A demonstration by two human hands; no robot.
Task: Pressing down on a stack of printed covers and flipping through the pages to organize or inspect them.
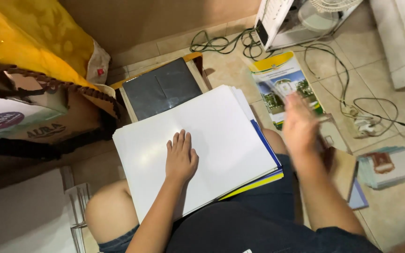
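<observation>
1. Looking down from the head camera: left hand pressed flat, fingers spread open, on top of a stack of white sheets resting across the lap, above the bare knee and dark shorts.
2. Right hand lifted just past the stack's right edge, blurred by motion; cannot tell whether its fingers are closed, though something thin seems caught in the blur near them.
3. Sheets: plain white, glossy enough to catch the light, large, squared up loosely with edges fanned at the top right. Blue and yellow covers peeking out beneath the lower right corner.
4. Handling, as a judgement: likely light singly but weighty as a stack, stiff-ish yet easily creased, slippery sheet on sheet. Best taken at a free corner or the right edge, the flat palm holding the rest in place.
5. Around it on the tiled floor: a dark board with a wooden frame just behind the stack, a printed booklet with green and yellow cover beyond the right hand, a small pile of printed cards at far right, tangled cables, a yellow bag and a cardboard box at left.
</observation>
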